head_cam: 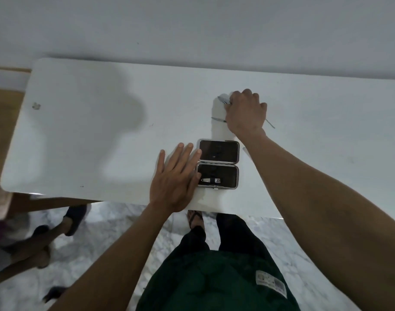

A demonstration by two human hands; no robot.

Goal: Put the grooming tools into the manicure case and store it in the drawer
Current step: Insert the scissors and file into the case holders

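The open manicure case [217,163], a small hinged box with a dark lining and grey metal rim, lies flat on the white tabletop [91,131] near its front edge, its two halves one beyond the other. One silver nail clipper [211,180] already lies crosswise in the near half. The remaining thin silver grooming tools [221,99] lie beyond the case, their long axes running roughly left to right. The right hand [245,113] is nearer them: it is curled down over the cluster, fingers bent, seemingly closing on one, though which it grips is hidden. The left hand [176,176] lies flat and spread, empty, its fingertips against the case's left side, likely steadying it
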